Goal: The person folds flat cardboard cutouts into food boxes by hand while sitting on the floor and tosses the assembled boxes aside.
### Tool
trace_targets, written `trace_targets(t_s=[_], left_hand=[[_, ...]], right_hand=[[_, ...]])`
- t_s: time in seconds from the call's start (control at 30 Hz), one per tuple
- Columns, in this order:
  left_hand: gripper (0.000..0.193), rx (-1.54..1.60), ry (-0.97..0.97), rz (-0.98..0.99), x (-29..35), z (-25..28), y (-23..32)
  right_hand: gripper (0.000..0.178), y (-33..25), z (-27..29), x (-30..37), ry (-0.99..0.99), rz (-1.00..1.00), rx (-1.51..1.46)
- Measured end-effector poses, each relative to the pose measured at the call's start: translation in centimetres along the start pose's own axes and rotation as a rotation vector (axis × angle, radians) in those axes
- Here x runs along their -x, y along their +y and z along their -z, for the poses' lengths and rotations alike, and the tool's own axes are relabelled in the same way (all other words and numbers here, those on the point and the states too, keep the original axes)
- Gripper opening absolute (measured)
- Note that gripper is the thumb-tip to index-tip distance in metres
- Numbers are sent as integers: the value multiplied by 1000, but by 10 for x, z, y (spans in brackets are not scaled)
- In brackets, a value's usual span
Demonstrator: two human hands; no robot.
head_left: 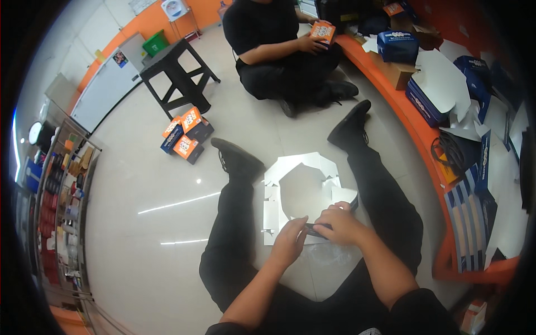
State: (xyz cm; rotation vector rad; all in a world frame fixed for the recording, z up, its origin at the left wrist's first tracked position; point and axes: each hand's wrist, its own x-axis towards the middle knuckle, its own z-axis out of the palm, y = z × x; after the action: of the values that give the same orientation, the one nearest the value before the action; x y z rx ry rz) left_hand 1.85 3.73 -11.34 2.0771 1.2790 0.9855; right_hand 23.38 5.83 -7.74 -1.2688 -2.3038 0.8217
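Note:
Between my outstretched legs a partly folded cardboard box blank (pixel 273 215) lies on the floor, white inside, with a large many-sided gap in its middle and notched tabs along its left side. My left hand (pixel 289 241) is at its near edge, fingers pinched at the left end of a dark flap (pixel 317 230). My right hand (pixel 339 224) is closed on the same flap, thumb along its top. Beside the right hand a white panel (pixel 345 195) stands folded up, its outer face dark. The fingers partly hide the flap.
Several orange and dark blue boxes (pixel 187 137) are piled beyond my left foot, near a black stool (pixel 177 78). Across from me a seated person (pixel 273 50) holds an orange box (pixel 322 33). To the right, an orange bench (pixel 391 106) bears cartons and flat cardboard; shelves (pixel 67 206) stand left.

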Motion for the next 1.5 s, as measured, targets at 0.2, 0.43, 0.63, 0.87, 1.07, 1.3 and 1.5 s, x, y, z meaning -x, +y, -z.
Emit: trace_targets(t_s=[0.2,0.43,0.63,0.87,1.07,1.3,1.5], left_hand=[[77,-170,-19,-106,-8,9,15],[68,461,337,331,-6,14,-29],[30,572,211,479,7,13,-50],[26,673,48,347,10,3,-58],[75,571,-65,641,7,-5,-57],[103,358,208,46,0,19,-22],[80,76,132,-80,1,36,-13]], right_hand=[[21,-7,14,-2,71,12,-125],[21,-18,23,-12,1168,-19,-164],[28,23,11,-4,810,-373,-719],[35,16,8,-12,780,-194,-1232],[34,35,3,1,667,-295,-1313],[25,31,-3,-2,460,-243,-760],[27,1,-3,-11,510,-62,-663]])
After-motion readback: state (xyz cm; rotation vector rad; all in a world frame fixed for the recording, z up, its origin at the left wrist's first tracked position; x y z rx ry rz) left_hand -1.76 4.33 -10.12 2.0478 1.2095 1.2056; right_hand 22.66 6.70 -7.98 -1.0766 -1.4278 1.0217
